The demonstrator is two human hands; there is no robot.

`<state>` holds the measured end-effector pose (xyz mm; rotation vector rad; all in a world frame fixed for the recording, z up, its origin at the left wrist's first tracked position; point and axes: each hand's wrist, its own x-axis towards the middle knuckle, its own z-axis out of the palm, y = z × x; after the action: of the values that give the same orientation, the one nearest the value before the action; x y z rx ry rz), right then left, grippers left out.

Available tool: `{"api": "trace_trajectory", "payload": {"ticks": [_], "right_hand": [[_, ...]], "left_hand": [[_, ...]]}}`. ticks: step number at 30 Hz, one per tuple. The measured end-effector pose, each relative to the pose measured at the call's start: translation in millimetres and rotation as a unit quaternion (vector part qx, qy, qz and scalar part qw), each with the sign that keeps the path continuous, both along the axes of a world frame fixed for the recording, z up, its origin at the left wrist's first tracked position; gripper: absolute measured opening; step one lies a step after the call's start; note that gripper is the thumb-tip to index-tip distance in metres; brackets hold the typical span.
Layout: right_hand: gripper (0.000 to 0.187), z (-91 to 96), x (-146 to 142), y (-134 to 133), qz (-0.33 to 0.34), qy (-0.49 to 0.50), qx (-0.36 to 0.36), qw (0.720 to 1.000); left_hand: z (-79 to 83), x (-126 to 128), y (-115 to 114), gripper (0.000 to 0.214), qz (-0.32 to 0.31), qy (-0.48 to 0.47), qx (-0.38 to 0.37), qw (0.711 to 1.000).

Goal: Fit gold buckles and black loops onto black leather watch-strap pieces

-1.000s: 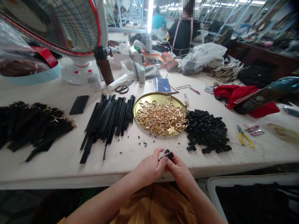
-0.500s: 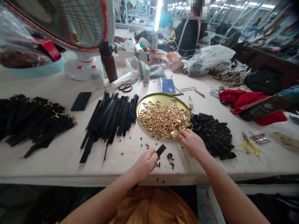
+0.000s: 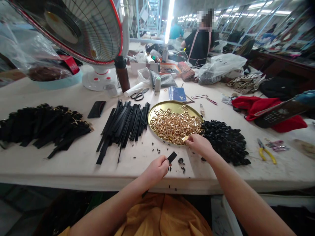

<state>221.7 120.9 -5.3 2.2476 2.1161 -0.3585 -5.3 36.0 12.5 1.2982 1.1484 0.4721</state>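
My left hand (image 3: 157, 169) is closed round a black strap (image 3: 171, 157), whose end sticks out toward the right above the table's front edge. My right hand (image 3: 199, 144) reaches to the near rim of a round gold tray (image 3: 169, 106) heaped with gold buckles (image 3: 174, 126); its fingers pinch at a buckle there. A small black loop (image 3: 180, 160) lies on the table between my hands. A heap of black loops (image 3: 225, 141) sits just right of the tray. A bundle of black straps (image 3: 125, 124) lies to the tray's left.
A pile of finished black straps with buckles (image 3: 46, 126) lies at far left, a phone (image 3: 96, 109) behind it. Fan (image 3: 81, 29), bottle (image 3: 122, 74), scissors (image 3: 139, 95) and notebook (image 3: 177, 93) stand further back. Yellow pliers (image 3: 265, 150) and red cloth (image 3: 261, 108) at right. A person (image 3: 200, 42) works at the far end.
My right hand left the strap and reached out to the tray's near rim, where it pinches at a buckle. My left hand kept the strap. The camera shifted slightly.
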Motion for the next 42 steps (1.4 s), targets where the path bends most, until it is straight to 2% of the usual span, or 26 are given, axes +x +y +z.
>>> {"api": "trace_trajectory", "payload": {"ticks": [8, 12, 14, 15, 17, 19, 22, 25, 30, 33, 35, 37, 42], "right_hand": [[0.013, 1.5, -2, 18, 0.019, 0.028, -0.014, 0.999], [0.012, 8.6, -3, 0, 0.018, 0.077, 0.043, 0.996], [0.015, 12.5, -8, -18, 0.007, 0.168, 0.061, 0.984], [0.017, 14.0, -12, -28, -0.001, 0.256, 0.058, 0.965], [0.023, 15.9, -24, -48, -0.017, 0.437, 0.019, 0.899], [0.03, 16.3, -38, -65, -0.029, 0.538, -0.025, 0.842], [0.032, 15.9, -53, -81, -0.03, 0.594, -0.099, 0.798], [0.026, 14.3, -58, -88, -0.025, 0.629, -0.148, 0.763], [0.02, 7.0, -53, -92, -0.044, 0.701, -0.165, 0.692], [0.024, 3.1, -52, -95, -0.081, 0.744, -0.177, 0.639], [0.027, 1.9, -53, -97, -0.1, 0.761, -0.177, 0.616], [0.026, 1.5, -56, -99, -0.107, 0.76, -0.165, 0.619], [0.023, 5.3, -65, -107, -0.107, 0.723, -0.122, 0.671]], "left_hand": [[4.6, -5, -9, 0.017, 0.008, -0.002, -0.006, 1.0], [6.9, -6, -5, 0.017, 0.027, -0.015, -0.003, 1.0], [6.5, -4, 2, 0.019, 0.028, -0.017, 0.021, 0.999], [6.1, -2, 7, 0.02, 0.029, -0.019, 0.036, 0.999], [4.9, 3, 15, 0.024, 0.035, -0.024, 0.065, 0.997], [3.3, 9, 22, 0.026, 0.04, -0.029, 0.086, 0.995], [0.8, 13, 27, 0.025, 0.011, -0.036, 0.104, 0.994], [0.9, 9, 27, 0.025, -0.027, -0.022, 0.114, 0.993], [7.3, 5, 27, 0.027, -0.037, 0.006, 0.119, 0.992], [11.6, 7, 26, 0.027, -0.035, 0.016, 0.123, 0.992], [13.9, 9, 23, 0.026, -0.039, 0.022, 0.129, 0.991], [15.4, 9, 19, 0.023, -0.042, 0.033, 0.139, 0.989], [17.1, 7, 10, 0.019, -0.021, 0.048, 0.141, 0.989]]}}
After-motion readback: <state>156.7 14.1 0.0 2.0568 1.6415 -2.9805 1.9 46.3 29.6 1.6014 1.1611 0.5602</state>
